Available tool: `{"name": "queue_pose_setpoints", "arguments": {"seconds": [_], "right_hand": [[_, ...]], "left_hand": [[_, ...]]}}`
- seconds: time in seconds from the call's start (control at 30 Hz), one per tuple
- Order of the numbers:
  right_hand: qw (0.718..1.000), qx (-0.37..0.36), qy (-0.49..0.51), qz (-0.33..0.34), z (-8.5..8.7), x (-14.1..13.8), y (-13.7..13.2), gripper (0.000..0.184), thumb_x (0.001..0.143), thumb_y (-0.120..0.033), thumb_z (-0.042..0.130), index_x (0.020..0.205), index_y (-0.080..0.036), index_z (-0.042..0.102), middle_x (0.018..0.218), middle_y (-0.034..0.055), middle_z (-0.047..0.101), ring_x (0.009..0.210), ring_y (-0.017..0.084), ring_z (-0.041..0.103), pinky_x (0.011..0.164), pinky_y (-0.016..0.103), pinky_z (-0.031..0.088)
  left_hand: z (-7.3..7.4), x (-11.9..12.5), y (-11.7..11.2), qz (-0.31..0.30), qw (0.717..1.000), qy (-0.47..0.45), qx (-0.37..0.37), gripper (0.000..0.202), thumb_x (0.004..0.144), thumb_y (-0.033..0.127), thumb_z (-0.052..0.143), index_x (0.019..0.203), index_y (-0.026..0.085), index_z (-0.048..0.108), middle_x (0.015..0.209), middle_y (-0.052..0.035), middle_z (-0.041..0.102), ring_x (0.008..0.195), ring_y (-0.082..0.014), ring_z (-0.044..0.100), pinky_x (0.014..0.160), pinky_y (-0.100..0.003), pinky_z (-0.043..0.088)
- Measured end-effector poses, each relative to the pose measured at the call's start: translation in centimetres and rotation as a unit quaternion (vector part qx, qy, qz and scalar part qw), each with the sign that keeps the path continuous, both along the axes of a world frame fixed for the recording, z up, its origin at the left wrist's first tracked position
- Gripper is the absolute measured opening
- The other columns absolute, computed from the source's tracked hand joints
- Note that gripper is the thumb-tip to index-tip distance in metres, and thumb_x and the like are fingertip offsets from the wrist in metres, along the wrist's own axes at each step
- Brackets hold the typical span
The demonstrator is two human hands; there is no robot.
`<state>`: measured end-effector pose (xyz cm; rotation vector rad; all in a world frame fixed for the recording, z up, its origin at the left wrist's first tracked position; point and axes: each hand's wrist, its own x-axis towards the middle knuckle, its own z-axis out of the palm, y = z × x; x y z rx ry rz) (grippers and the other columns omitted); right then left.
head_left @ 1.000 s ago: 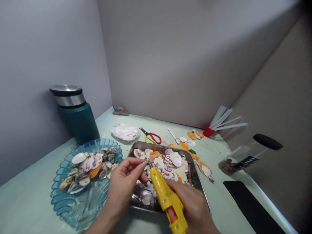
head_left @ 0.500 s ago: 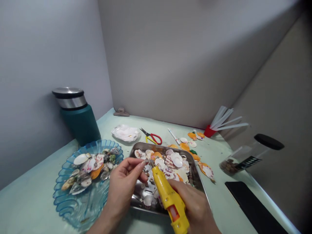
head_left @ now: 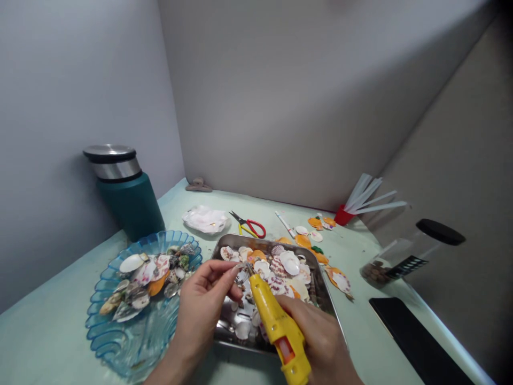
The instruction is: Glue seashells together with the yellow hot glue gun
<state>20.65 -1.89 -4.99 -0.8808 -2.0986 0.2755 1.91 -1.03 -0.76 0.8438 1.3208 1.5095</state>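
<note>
My right hand (head_left: 316, 334) is wrapped round a yellow hot glue gun (head_left: 276, 321), its metal nozzle pointing up and away. Thumb and forefinger of my left hand (head_left: 208, 294) pinch a tiny pale piece (head_left: 241, 265), too small to name, right at the nozzle tip; I cannot tell whether they touch. Under both hands lies a metal tray (head_left: 334, 315) with many seashells, among them a white shell (head_left: 290, 262). To the left, a blue scalloped plate (head_left: 96, 315) bears a pile of shells and small snail shells.
A green bottle (head_left: 132, 206) stands at the back left. Behind the tray lie a white crumpled packet (head_left: 206, 219) and scissors (head_left: 250, 227). Orange shells (head_left: 303, 241), a red cup (head_left: 344, 215) of glue sticks, a clear jar (head_left: 395, 262) and a black phone (head_left: 420, 342) are on the right.
Almost nothing differs. The surroundings shift slightly left in view, while both hands keep their position with the glue gun nozzle at the small piece.
</note>
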Motion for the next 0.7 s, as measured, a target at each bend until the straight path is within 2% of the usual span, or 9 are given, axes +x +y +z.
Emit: {"name": "queue_pose_setpoints", "arguments": {"seconds": [0.17,0.7], "right_hand": [[1.000,-0.008,0.015,-0.014,0.05,-0.10,-0.10,0.033,0.078,-0.019,0.054,0.111,-0.017,0.055,0.092,0.0094,0.070,0.075,0.022,0.067,0.064,0.030,0.051],[1.000,0.016,-0.013,-0.009,0.09,-0.23,0.01,0.032,0.088,-0.037,0.049,0.110,-0.015,0.054,0.079,0.0090,0.068,0.064,0.021,0.064,0.055,0.029,0.047]], "left_hand": [[0.05,-0.05,-0.06,0.000,1.000,0.000,-0.004,0.020,0.070,0.030,0.071,0.080,0.014,0.064,0.047,0.0030,0.060,0.043,-0.0075,0.053,0.042,-0.014,0.041],[0.13,0.08,-0.04,-0.021,0.999,-0.011,-0.024,0.026,0.065,0.035,0.074,0.078,0.014,0.065,0.046,0.0018,0.059,0.040,-0.0101,0.053,0.038,-0.018,0.044]]}}
